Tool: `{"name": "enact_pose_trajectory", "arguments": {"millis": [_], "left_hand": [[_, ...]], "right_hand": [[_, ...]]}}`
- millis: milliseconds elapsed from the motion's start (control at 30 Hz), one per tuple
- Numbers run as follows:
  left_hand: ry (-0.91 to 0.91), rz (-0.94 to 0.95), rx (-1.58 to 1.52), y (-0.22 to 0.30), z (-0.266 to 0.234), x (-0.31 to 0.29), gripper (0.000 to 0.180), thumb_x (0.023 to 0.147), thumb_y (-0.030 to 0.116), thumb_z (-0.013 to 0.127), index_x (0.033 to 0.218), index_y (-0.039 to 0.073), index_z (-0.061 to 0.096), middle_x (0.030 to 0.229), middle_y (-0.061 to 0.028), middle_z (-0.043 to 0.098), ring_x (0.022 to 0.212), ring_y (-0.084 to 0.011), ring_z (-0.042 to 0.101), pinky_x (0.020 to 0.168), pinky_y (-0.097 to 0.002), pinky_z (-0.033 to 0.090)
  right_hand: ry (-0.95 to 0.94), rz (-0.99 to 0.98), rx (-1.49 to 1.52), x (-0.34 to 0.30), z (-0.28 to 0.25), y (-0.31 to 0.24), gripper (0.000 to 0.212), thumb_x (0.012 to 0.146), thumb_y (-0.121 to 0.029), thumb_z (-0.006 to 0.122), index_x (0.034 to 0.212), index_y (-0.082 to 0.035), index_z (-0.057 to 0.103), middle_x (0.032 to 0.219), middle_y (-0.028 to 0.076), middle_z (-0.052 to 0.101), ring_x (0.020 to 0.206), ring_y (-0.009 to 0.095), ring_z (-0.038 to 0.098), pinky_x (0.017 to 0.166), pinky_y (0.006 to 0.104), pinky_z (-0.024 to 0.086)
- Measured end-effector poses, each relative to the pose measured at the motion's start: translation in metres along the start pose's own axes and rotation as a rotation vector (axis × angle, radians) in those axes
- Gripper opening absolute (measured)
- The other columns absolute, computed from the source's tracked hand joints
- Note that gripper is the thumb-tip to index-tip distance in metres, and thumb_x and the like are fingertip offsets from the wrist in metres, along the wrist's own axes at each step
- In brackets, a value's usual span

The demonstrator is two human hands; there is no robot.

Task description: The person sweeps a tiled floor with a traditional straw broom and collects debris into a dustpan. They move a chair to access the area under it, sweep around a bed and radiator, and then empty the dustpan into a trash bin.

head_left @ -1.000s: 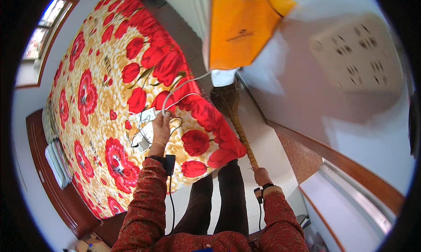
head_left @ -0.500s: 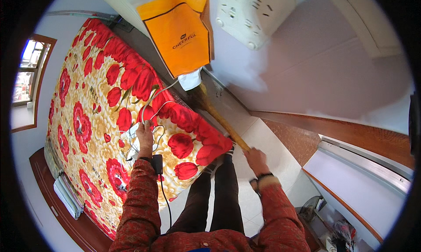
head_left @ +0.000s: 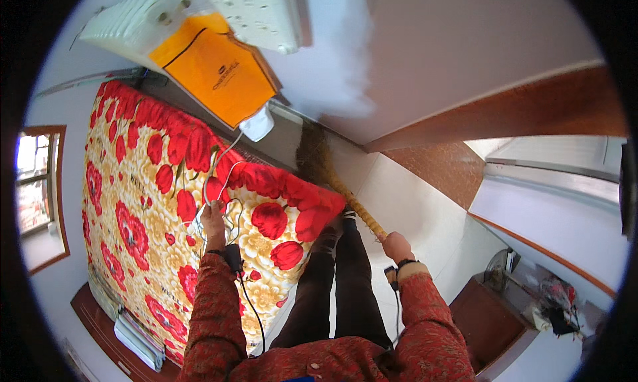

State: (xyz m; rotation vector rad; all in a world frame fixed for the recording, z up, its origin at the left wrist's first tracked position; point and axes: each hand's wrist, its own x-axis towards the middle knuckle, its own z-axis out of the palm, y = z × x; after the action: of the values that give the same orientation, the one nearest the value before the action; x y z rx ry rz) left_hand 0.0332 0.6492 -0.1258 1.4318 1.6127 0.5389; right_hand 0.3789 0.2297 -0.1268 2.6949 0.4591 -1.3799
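My left hand [head_left: 214, 226] is closed on a pale cord [head_left: 218, 161] above the bed; this cord runs up toward a white plug-like piece [head_left: 258, 123] at the wall. More thin cords loop around its fingers. Beside the left wrist hangs a black power adapter [head_left: 234, 257], its black cord dropping toward my lap. My right hand [head_left: 397, 247] grips the end of a long yellowish broom [head_left: 359, 210]. The dark broom head [head_left: 312, 150] points away from me, low between the bed's corner and the wall. Another small dark piece with a cord [head_left: 392, 274] hangs at my right wrist.
A bed with a red-and-cream floral cover [head_left: 133, 230] fills the left side. An orange bag [head_left: 216, 76] hangs over a white radiator-like unit [head_left: 126, 24]. Pale floor tiles [head_left: 419, 199] lie to the right, near a brown cabinet [head_left: 493, 319]. A window [head_left: 38, 189] is at far left.
The view has turned, so the bag and bed sit further left. The broom head now shows apart from the white piece, and my right hand has shifted slightly right and down. Both hands keep their holds.
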Motion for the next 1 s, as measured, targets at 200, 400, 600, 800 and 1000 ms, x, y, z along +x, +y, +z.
{"name": "enact_pose_trajectory", "arguments": {"millis": [200,400,600,800,1000], "left_hand": [[0.025,0.053,0.057,0.0,0.004,0.003,0.031,0.096,0.024,0.053,0.087,-0.003,0.065,0.082,-0.0103,0.069,0.077,-0.016,0.065,0.067,-0.0308,0.049],[0.031,0.046,0.106,-0.006,0.017,0.003,0.031,0.094,0.024,0.054,0.076,-0.001,0.062,0.068,-0.0053,0.062,0.065,-0.0142,0.056,0.065,-0.0312,0.045],[-0.017,0.114,0.109,0.002,0.01,-0.003,0.032,0.094,0.023,0.053,0.075,-0.001,0.062,0.067,-0.006,0.062,0.063,-0.0129,0.055,0.061,-0.0305,0.044],[-0.067,0.092,0.187,0.003,0.0,-0.008,0.033,0.094,0.027,0.054,0.084,-0.002,0.067,0.075,-0.0091,0.068,0.068,-0.0155,0.061,0.065,-0.0307,0.047],[-0.055,0.118,0.192,-0.006,0.009,-0.011,0.036,0.094,0.03,0.054,0.083,-0.003,0.065,0.078,-0.0122,0.069,0.071,-0.0192,0.062,0.069,-0.0337,0.048]], "right_hand": [[0.339,-0.384,-0.178,-0.015,-0.048,-0.012,0.052,0.088,-0.053,0.056,0.078,-0.004,0.067,0.068,0.016,0.065,0.064,0.035,0.064,0.058,0.0463,0.05],[0.214,-0.37,-0.042,0.049,-0.029,-0.085,0.055,0.087,-0.055,0.055,0.083,-0.002,0.068,0.08,0.02,0.068,0.08,0.037,0.066,0.068,0.0468,0.052],[0.094,-0.074,-0.098,0.028,-0.011,0.014,0.057,0.087,-0.06,0.052,0.086,-0.006,0.071,0.084,0.018,0.069,0.081,0.036,0.067,0.07,0.047,0.052],[0.236,-0.053,-0.248,-0.061,-0.03,0.119,0.053,0.089,-0.054,0.054,0.078,-0.003,0.065,0.07,0.018,0.066,0.067,0.035,0.066,0.059,0.0465,0.051],[0.32,-0.214,-0.318,-0.102,-0.053,0.117,0.047,0.085,-0.051,0.061,0.075,-0.006,0.057,0.056,0.013,0.059,0.054,0.033,0.062,0.049,0.0453,0.047]]}}
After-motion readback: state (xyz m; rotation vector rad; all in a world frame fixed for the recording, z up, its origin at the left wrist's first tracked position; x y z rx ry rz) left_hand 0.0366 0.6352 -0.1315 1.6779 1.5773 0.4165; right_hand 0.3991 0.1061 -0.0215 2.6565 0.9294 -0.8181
